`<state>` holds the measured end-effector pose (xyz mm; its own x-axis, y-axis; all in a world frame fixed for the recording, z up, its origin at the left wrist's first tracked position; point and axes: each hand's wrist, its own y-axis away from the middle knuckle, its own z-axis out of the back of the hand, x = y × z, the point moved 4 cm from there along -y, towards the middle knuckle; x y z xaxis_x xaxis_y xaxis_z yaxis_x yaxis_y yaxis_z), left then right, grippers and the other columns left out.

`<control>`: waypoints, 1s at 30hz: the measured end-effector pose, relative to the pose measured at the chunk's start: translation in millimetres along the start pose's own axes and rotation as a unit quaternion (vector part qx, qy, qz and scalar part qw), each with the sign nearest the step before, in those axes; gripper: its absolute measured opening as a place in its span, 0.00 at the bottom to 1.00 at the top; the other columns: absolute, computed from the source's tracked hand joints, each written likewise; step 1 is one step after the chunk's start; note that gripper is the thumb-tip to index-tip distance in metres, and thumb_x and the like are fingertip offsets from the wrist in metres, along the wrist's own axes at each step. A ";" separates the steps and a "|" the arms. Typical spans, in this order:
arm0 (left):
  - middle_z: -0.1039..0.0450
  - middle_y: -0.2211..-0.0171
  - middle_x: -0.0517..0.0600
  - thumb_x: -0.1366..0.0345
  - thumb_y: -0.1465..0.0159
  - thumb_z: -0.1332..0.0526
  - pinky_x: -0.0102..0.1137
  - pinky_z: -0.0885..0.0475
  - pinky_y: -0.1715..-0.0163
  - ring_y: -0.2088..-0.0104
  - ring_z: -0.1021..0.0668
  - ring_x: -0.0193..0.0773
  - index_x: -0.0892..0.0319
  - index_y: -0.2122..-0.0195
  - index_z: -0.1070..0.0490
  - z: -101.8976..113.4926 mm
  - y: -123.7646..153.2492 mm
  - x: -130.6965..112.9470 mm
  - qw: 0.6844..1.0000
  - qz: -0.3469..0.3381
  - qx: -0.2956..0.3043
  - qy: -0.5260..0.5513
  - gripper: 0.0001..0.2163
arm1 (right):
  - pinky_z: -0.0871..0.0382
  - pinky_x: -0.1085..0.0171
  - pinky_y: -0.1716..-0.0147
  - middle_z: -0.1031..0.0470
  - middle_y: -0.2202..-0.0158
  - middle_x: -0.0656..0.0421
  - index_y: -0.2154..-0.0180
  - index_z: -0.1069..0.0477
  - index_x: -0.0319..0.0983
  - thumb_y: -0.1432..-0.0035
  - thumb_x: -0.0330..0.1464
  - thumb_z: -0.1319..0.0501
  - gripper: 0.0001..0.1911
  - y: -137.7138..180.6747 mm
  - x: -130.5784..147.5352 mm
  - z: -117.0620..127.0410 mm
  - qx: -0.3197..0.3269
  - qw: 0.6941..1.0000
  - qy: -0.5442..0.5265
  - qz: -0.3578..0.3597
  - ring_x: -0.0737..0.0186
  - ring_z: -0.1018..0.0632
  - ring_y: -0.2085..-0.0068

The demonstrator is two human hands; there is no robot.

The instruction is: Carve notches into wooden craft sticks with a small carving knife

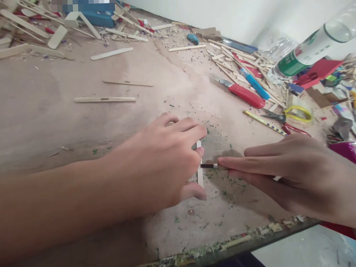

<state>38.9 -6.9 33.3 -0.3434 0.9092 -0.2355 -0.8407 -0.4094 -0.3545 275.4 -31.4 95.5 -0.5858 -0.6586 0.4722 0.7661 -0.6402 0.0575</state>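
Observation:
My left hand point(173, 157) reaches across from the left, its fingers curled over a pale wooden craft stick point(200, 177) that lies on the tabletop, pointing away from me. One fingertip touches the stick, and the thumb is by its near end. Pinched in my right hand point(290, 170) is a slim tool with a dark tip and silver band point(213, 165). The tip meets the right side of the stick. Most of the tool is hidden by my fingers.
A red utility knife point(246, 96), a blue pen-like item point(255, 84), yellow-and-red scissors point(298, 113) and a plastic bottle point(306, 51) lie or lean on the right. Loose craft sticks point(104, 99) lie farther back. Scraps line the table's near edge point(205, 255).

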 end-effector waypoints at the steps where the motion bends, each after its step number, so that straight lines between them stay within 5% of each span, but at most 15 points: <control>1: 0.11 0.41 0.71 0.33 0.29 0.18 0.58 0.16 0.46 0.42 0.10 0.71 0.63 0.55 0.08 -0.1 -0.2 0.1 1.000 0.001 -0.001 0.000 0.32 | 0.27 0.62 0.72 0.07 0.58 0.59 0.29 0.15 0.48 0.13 0.28 0.38 0.22 0.7 -1.7 -2.0 -0.002 1.000 -0.012 -0.005 0.63 0.15 0.72; 5: 0.12 0.39 0.70 0.32 0.31 0.17 0.57 0.16 0.45 0.40 0.11 0.71 0.63 0.53 0.08 0.8 -1.3 1.7 1.000 0.005 0.000 -0.004 0.33 | 0.18 0.65 0.65 0.04 0.49 0.54 0.36 0.12 0.41 0.10 0.33 0.38 0.16 1.7 -7.0 -5.6 -0.013 0.999 -0.049 -0.011 0.61 0.06 0.61; 11: 0.11 0.38 0.67 0.30 0.32 0.18 0.56 0.20 0.39 0.37 0.12 0.68 0.60 0.53 0.08 -3.2 3.0 5.6 0.999 0.007 -0.037 -0.017 0.33 | 0.40 0.59 0.74 0.20 0.67 0.64 0.28 0.18 0.46 0.16 0.25 0.39 0.24 2.0 2.9 3.5 0.017 0.999 0.038 0.031 0.65 0.26 0.75; 15: 0.12 0.34 0.66 0.28 0.31 0.19 0.55 0.22 0.35 0.32 0.15 0.66 0.58 0.52 0.08 -6.3 6.9 5.1 0.998 0.020 -0.052 -0.031 0.33 | 0.40 0.58 0.76 0.26 0.72 0.65 0.42 0.14 0.43 0.15 0.26 0.43 0.19 -4.5 20.3 7.5 0.014 0.995 0.100 0.021 0.65 0.28 0.77; 19: 0.13 0.31 0.66 0.28 0.29 0.21 0.53 0.21 0.34 0.31 0.15 0.65 0.58 0.51 0.07 -2.6 2.8 3.9 0.999 0.026 -0.002 -0.038 0.33 | 0.37 0.64 0.81 0.13 0.69 0.64 0.44 0.09 0.40 0.11 0.31 0.43 0.20 -8.7 24.5 1.6 -0.012 0.999 0.050 -0.015 0.70 0.21 0.79; 24: 0.15 0.29 0.69 0.28 0.28 0.21 0.59 0.20 0.33 0.28 0.16 0.72 0.60 0.48 0.06 2.5 -3.7 4.9 0.998 0.029 0.045 -0.036 0.35 | 0.19 0.70 0.68 0.04 0.57 0.56 0.44 0.08 0.36 0.11 0.34 0.39 0.19 -2.3 9.7 -6.3 -0.053 0.997 -0.021 -0.052 0.64 0.08 0.69; 30: 0.15 0.30 0.69 0.27 0.28 0.22 0.59 0.19 0.35 0.29 0.15 0.71 0.59 0.47 0.06 0.2 -1.4 4.8 0.999 0.021 0.030 -0.040 0.35 | 0.40 0.66 0.77 0.21 0.69 0.66 0.32 0.14 0.41 0.17 0.23 0.40 0.23 1.8 10.2 1.0 -0.016 0.998 0.059 0.026 0.72 0.27 0.77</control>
<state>38.3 -1.9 32.9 -0.4089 0.8955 -0.1757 -0.8476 -0.4440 -0.2906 271.1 -38.9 101.4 -0.5742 -0.7316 0.3675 0.7882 -0.6153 0.0064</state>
